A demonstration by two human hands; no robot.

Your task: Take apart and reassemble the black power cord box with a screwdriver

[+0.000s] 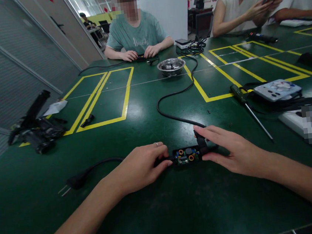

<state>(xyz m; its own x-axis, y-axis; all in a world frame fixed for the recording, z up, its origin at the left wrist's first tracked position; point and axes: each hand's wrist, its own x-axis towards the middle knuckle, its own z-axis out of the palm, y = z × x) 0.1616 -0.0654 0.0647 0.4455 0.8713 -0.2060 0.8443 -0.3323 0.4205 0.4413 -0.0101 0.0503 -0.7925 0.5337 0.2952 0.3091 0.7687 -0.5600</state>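
Note:
An opened black adapter casing [174, 160] lies on the green table in front of me. Inside it, a circuit board [187, 156] with copper-coloured coils shows. My left hand [150, 166] is closed around the cord where it enters the casing's left end. That cord [105, 161] runs left to a two-pin plug [77, 181] lying on the table. At the casing's right end my right hand [229, 148] grips it between thumb and fingers, beside an upright black piece [199, 138]. A second black cable [166, 112] leads away from this end toward the back.
A green-handled screwdriver [237, 91] and a boxy device [277, 90] lie to the right. A metal bowl [171, 67] stands further back. Black gear [38, 129] sits at left, near a small black part [87, 120]. A person [137, 33] works opposite; others sit at back right.

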